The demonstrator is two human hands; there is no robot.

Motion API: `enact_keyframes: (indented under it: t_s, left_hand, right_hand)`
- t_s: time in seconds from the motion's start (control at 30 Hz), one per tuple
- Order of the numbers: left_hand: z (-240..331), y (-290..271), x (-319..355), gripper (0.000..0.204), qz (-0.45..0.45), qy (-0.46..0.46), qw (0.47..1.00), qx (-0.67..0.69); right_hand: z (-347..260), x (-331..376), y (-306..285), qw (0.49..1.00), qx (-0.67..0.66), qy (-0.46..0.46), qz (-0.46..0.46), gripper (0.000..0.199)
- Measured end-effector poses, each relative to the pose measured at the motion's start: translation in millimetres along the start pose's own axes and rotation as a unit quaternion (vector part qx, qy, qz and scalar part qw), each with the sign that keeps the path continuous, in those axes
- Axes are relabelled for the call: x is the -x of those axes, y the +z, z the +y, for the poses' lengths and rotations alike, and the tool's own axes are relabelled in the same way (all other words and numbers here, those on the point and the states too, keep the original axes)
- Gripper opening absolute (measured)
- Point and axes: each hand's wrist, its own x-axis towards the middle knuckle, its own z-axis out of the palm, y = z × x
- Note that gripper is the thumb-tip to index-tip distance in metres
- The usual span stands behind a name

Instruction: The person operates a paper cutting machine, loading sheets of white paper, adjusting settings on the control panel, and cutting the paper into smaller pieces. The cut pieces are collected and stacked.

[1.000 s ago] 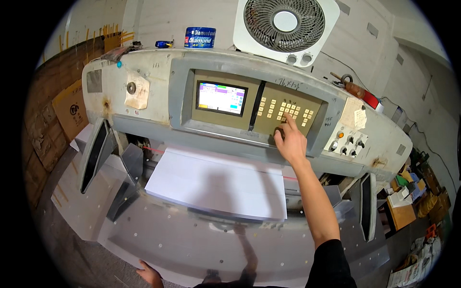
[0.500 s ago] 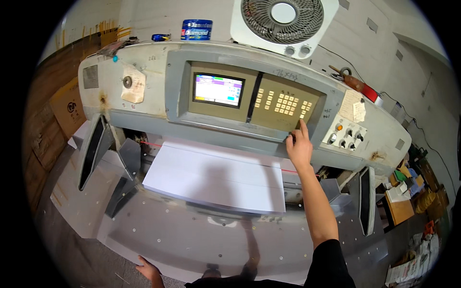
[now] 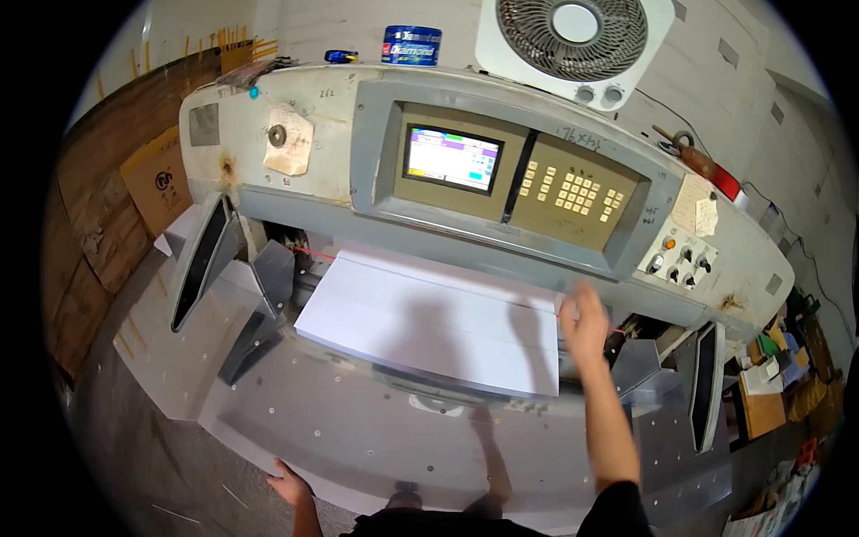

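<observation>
A stack of white paper [image 3: 429, 322] lies on the metal table [image 3: 358, 421] of a large grey machine, its back part under the machine's front. My right hand [image 3: 586, 329] is in the air by the stack's right end, below the keypad [image 3: 580, 192]; motion blurs its fingers. A lit screen [image 3: 453, 159] sits left of the keypad. At the table's front left edge, my left hand [image 3: 291, 484] rests with its fingers apart and nothing visible in it. A thin red line runs across by both ends of the stack.
Angled metal guards [image 3: 204, 261] flank the table on the left, with a black-faced upright post [image 3: 707, 387] on the right. Atop the machine stand a white fan [image 3: 617, 89] and a blue tin [image 3: 412, 46]. Switches and knobs [image 3: 680, 261] are right of the keypad.
My right hand has left the keypad, where a finger was at the lower right keys, and come down toward the paper stack. My left hand stays at the table edge. The view has shifted.
</observation>
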Motion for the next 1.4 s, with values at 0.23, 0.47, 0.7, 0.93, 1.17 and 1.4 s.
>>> enact_keyframes:
  t_s: [0.23, 0.47, 0.7, 0.93, 1.17, 1.4]
  left_hand:
    - [4.7, -2.3, 3.5, 0.065, -0.020, 0.040, 0.998, 0.036]
    - [-9.5, 1.2, -4.6, 0.063, -0.039, 0.017, 0.997, 0.060]
    - [-9.0, 3.6, -4.6, 0.068, -0.052, 0.013, 0.994, 0.097]
    - [1.1, -0.5, 2.5, 0.075, -0.018, 0.005, 1.000, 0.019]
    - [-5.9, -1.7, -3.0, 0.074, -0.056, 0.009, 0.997, 0.047]
    - [-6.4, 0.8, -3.3, 0.072, -0.047, 0.005, 0.997, 0.056]
  right_hand:
    - [-6.8, 287.8, -28.6, 0.918, -0.123, 0.331, -0.179, 0.018]
    - [13.4, 468.2, -167.4, 0.837, 0.214, 0.492, -0.102, 0.033]
    - [-24.7, 501.8, -180.9, 0.460, -0.073, 0.871, 0.154, 0.062]
    - [-67.4, 483.7, -132.2, 0.466, -0.360, 0.759, 0.279, 0.075]
    - [-67.8, 476.5, -122.5, 0.464, -0.314, 0.790, 0.251, 0.080]
    - [-75.9, 467.4, -127.3, 0.455, -0.349, 0.788, 0.223, 0.085]
